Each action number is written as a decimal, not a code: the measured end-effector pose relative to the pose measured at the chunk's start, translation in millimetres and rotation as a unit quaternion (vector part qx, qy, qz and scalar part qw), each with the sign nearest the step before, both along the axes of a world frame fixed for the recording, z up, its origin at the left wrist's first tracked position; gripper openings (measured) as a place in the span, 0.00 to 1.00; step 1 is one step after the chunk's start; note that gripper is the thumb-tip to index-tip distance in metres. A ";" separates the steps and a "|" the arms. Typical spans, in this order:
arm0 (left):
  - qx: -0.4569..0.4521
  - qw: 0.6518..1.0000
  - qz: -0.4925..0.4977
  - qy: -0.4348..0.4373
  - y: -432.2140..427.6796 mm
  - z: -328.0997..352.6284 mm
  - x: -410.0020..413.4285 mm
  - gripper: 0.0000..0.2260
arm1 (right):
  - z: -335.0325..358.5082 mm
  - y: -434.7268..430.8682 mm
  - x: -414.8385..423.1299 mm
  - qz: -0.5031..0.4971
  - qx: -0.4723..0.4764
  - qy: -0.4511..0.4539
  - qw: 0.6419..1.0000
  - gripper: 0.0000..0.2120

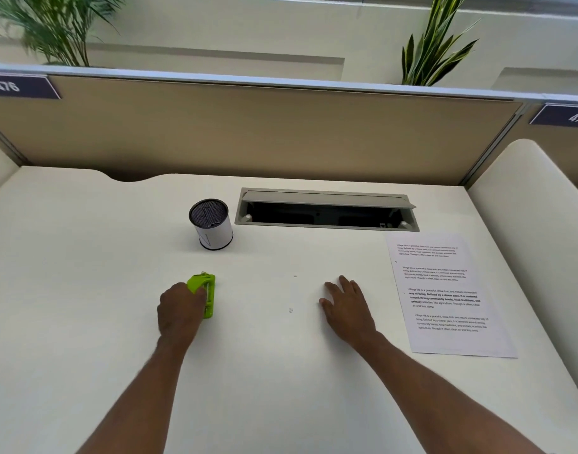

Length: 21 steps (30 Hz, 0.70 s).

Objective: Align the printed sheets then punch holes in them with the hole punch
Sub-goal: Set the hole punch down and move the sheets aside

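A bright green hole punch (206, 294) rests on the white desk (84, 290), left of centre. My left hand (179, 309) is wrapped around its near left side, gripping it. The printed sheets (444, 296) lie flat at the right of the desk, text facing up, stacked with the edges roughly even. My right hand (345, 304) lies flat on the desk with fingers spread, holding nothing, a short way left of the sheets and not touching them. A few tiny paper dots (291, 310) lie on the desk between my hands.
A round mesh pen cup (212, 229) with a white wrap stands behind the punch. An open grey cable tray (327, 211) is set into the desk at the back. A tan partition (248, 132) closes off the far edge.
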<state>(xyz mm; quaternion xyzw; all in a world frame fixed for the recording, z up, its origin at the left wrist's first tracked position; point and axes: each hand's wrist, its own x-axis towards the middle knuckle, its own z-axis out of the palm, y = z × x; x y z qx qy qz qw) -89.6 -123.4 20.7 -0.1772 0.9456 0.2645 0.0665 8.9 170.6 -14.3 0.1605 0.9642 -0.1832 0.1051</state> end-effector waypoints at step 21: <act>-0.028 0.934 -0.357 -0.011 120.5 -23.3 61.3 0.13 | 6.4 -33.0 -61.7 -0.051 -0.115 0.088 0.988 0.13</act>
